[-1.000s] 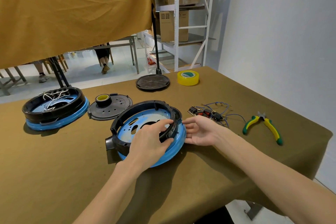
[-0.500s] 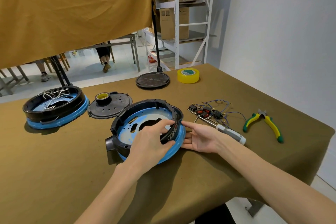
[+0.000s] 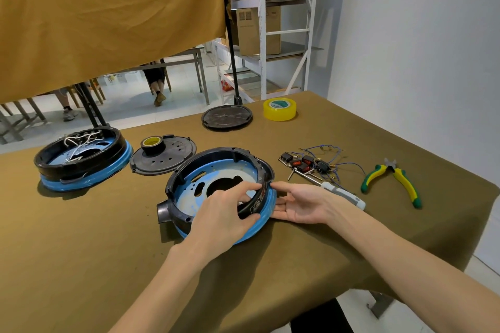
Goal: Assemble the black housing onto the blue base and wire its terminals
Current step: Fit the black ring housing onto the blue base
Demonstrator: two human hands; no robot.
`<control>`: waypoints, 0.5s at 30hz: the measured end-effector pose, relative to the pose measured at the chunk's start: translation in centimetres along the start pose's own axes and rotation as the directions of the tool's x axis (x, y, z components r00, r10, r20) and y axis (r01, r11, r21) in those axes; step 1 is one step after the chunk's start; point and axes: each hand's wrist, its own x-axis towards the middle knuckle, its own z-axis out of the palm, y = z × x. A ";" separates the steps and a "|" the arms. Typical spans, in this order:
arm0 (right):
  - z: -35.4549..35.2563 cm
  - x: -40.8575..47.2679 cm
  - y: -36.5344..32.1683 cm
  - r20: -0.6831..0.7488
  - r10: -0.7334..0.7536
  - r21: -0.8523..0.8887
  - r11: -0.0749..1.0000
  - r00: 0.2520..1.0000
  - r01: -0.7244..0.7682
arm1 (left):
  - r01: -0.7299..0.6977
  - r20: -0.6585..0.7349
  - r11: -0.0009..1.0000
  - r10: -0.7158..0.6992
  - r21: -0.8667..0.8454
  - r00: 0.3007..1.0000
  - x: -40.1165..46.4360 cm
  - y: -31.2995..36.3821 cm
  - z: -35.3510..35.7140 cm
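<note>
A black ring-shaped housing (image 3: 216, 155) sits on the blue base (image 3: 224, 170) in the middle of the table. My left hand (image 3: 221, 213) grips the housing's near right rim, fingers curled over its wall. My right hand (image 3: 300, 204) lies flat beside the base, its straight fingertips touching the blue edge at the right. A bundle of switches and blue wires (image 3: 311, 162) lies just right of the base.
A second blue-and-black unit with white wires (image 3: 81, 159) sits at the left. Nearby lie a black perforated lid with a tape roll (image 3: 162, 155), a round black cover (image 3: 226, 117), yellow tape (image 3: 280, 108), a screwdriver (image 3: 335, 192) and green-yellow pliers (image 3: 392, 180). The table edge runs close on the right.
My right hand has slid down and flattened against the base's edge, uncovering the screwdriver behind it. My left hand keeps its hold on the rim.
</note>
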 end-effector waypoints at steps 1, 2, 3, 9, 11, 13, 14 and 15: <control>0.0 -0.1 0.0 0.012 0.003 -0.006 1.000 1.000 -0.003 | 0.005 0.010 1.000 -0.005 -0.005 1.000 0.1 0.0 0.0; 0.1 -0.2 0.0 0.022 0.006 -0.008 1.000 1.000 -0.006 | 0.016 0.022 1.000 -0.016 -0.008 1.000 0.2 0.1 0.0; 0.1 -0.3 0.0 0.033 0.004 -0.002 1.000 0.999 -0.004 | 0.035 0.034 0.999 -0.035 -0.006 0.999 0.4 0.1 0.0; 0.4 -0.6 -0.5 0.074 -0.038 -0.109 0.993 0.997 0.046 | 0.076 0.050 0.995 -0.079 0.068 0.996 0.4 0.3 0.4; 1.7 -0.4 -0.3 -0.041 -0.068 -0.257 0.965 0.997 0.055 | 0.061 0.038 0.994 -0.064 0.089 0.997 0.3 0.3 0.7; 2.4 0.1 0.0 -0.160 -0.119 -0.314 0.947 0.980 0.064 | 0.048 0.035 0.994 -0.052 0.101 0.998 0.2 0.3 0.8; 2.6 0.2 0.1 -0.190 -0.135 -0.312 0.948 0.972 0.071 | 0.042 0.032 0.993 -0.046 0.108 0.998 0.1 0.3 0.8; 2.7 0.2 0.1 -0.203 -0.143 -0.304 0.950 0.969 0.076 | 0.038 0.025 0.992 -0.041 0.119 0.999 0.1 0.3 0.9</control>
